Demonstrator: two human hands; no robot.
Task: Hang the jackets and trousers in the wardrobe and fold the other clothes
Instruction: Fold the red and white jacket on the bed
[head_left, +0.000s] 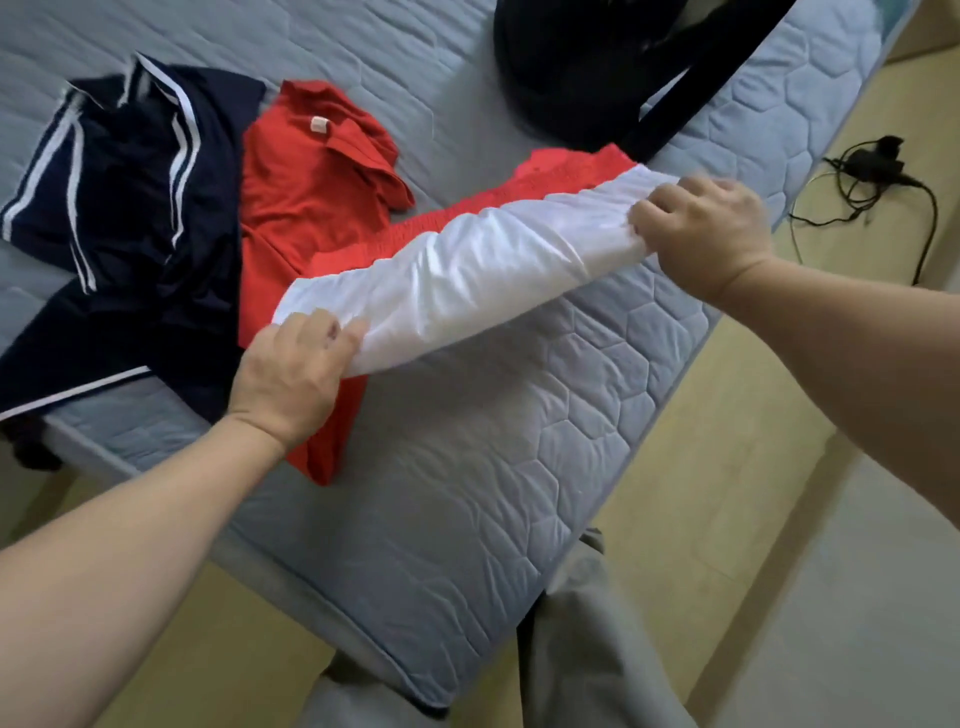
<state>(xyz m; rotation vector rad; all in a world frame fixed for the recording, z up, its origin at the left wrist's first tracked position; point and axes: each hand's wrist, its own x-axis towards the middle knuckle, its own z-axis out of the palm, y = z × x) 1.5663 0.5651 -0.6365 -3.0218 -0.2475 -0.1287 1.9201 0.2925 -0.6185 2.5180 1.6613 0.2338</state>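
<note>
Quilted blue-grey mattress fills view. Navy jacket with white stripes crumpled at your left, hanging over mattress edge. Red-and-white garment stretched across mattress middle, overlapping red polo shirt. Your left hand pinches its near white end; your right hand grips far end.

Both bare forearms reach forward, the left from the lower left, the right from the right side of the view. The left hand is back up, its curled fingers and thumb pinching one end of the garment. The right hand, also back up and farther forward, curls its fingers round the other end. The hands are well apart, both wrists about straight.
</note>
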